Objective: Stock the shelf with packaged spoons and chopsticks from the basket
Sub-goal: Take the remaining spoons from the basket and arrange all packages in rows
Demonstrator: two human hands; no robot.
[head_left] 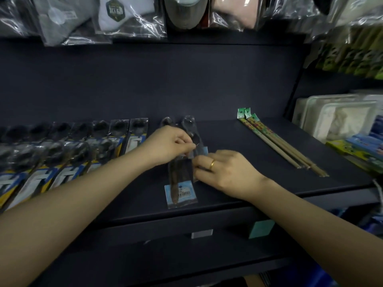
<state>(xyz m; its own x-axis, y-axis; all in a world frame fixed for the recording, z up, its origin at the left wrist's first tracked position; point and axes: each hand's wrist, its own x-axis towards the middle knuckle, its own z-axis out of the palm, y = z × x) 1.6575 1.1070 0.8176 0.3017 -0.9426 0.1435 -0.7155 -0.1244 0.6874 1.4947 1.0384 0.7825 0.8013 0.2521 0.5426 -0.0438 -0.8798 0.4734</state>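
Two clear packs, each holding a dark wooden-handled spoon, lie on the dark shelf (238,195) in the middle. The nearer spoon pack (179,191) has a light-blue card at its front end. The second spoon pack (199,145) lies beside it, slightly farther back. My left hand (167,146) pinches the packs from the left near their middle. My right hand (226,170), wearing a ring, grips the second pack's edge from the right. Three packs of chopsticks (277,146) with green headers lie to the right. The basket is out of view.
A row of several packaged spoons with blue-yellow cards (66,154) fills the shelf's left part. White plastic containers (339,119) and colourful boxes (360,150) stand at the right. Bagged goods (128,15) hang above. A price-tag holder (202,234) sits on the shelf's front edge.
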